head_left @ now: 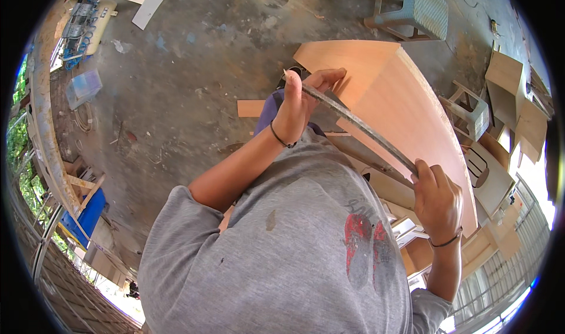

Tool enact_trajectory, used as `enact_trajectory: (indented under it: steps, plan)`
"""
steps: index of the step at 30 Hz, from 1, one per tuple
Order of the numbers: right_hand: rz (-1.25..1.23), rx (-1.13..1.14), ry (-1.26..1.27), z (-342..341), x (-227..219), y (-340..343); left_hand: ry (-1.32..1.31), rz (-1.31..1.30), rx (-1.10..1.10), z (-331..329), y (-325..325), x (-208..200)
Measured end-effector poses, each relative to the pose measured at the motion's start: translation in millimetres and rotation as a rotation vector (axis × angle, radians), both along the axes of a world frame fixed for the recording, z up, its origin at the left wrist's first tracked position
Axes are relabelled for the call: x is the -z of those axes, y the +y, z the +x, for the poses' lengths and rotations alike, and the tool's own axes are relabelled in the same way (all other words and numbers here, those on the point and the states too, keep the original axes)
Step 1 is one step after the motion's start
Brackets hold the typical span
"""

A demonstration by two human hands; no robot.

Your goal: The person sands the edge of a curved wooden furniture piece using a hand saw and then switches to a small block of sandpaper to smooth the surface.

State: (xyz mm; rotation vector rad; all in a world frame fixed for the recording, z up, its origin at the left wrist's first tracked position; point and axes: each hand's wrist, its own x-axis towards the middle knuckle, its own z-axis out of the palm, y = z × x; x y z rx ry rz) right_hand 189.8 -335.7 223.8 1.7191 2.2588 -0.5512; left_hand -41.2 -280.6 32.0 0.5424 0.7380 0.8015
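A long, narrow dark metal bar (365, 128) slants across in front of me, from upper left down to the right. My right hand (438, 200) is closed round its lower end, the fingers wrapped over it. At the upper end, my left hand (298, 102) has the bar between its raised thumb and its outstretched fingers. Those fingertips come close to a large curved wooden panel (406, 93), pale brown with a seam across it. The bar passes above this panel. Whether the panel rests on something is hidden from view.
A light blue plastic stool (421, 13) stands beyond the panel, and a pale stool (468, 110) sits to its right. Wooden boards and boxes (506, 75) crowd the right side. On the floor at left are a clear plastic box (84, 89) and a small wood strip (250, 108).
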Motion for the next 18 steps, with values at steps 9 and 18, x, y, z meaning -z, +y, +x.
enact_trajectory:
  steps: [9,18]
  plan:
    - [-0.044,0.006,0.000,-1.6,-4.6,1.4,0.023,-0.035,0.006,0.4,0.6,-6.9]
    - [-0.046,-0.021,-0.019,-1.6,-7.7,2.3,0.011,-0.035,-0.009,3.2,0.2,-2.4]
